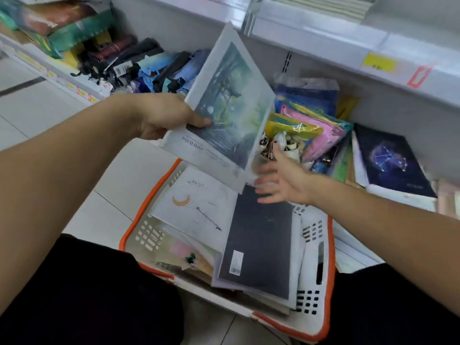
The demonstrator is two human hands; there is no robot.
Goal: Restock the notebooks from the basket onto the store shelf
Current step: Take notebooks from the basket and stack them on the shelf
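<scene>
I see my left hand [161, 118] gripping a white-bordered notebook with a misty green landscape cover [229, 105], thumb pressed on the front near its lower left corner and the other fingers hidden behind it. The notebook is tilted, lifted clear above the basket [323, 282], with its top edge pointing toward the shelf.

My right hand [278, 181] hangs just above the basket's far end, fingers spread and blurred, holding nothing; it sits just beside the raised notebook's lower right corner, and I cannot tell whether it touches it.

The basket is white plastic with an orange rim and stands on the tiled floor [37, 108] between my knees. Inside it, a white notebook with a crescent moon drawing [196, 207] lies toward the left, and a dark notebook with a barcode sticker [261, 245] lies face down on the right, overlapping it. More covers show underneath them.

Beyond the basket, the low shelf [373, 46] carries a dark blue constellation notebook [390, 160] on a stack at the right, well apart from the basket. Left of that stack sit pink and yellow plastic-wrapped packs [313, 125]. Farther left of the basket, folded umbrellas [149, 68] lie piled on a neighbouring shelf.
</scene>
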